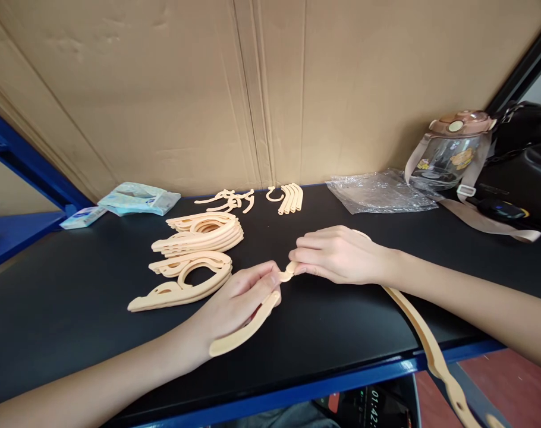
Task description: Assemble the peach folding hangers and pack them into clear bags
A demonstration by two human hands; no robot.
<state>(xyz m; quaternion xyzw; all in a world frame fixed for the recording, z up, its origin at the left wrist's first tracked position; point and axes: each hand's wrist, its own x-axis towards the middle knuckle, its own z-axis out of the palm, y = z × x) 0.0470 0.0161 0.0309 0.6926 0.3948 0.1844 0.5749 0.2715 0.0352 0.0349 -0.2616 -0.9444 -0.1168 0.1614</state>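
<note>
My left hand (246, 294) is closed around a beige plastic hanger part; a short curved arm (246, 333) of it sticks out below the palm. My right hand (339, 255) pinches a small curved beige end (288, 272) that sits between the fingertips of both hands. From under my right wrist a long beige hanger arm (424, 330) runs down past the table's front edge; my fingers hide how these parts join. To the left lie two stacks of folded beige hangers, a nearer stack (208, 288) and a farther stack (212, 241).
Loose beige hooks (230, 202), a single hook (274, 195) and several short curved strips (291, 198) lie at the back. Tissue packs (137, 199) are at left. A clear plastic bag (381, 191), a strapped bottle (449, 151) and a black bag (520, 172) stand right. A phone (373, 407) shows below.
</note>
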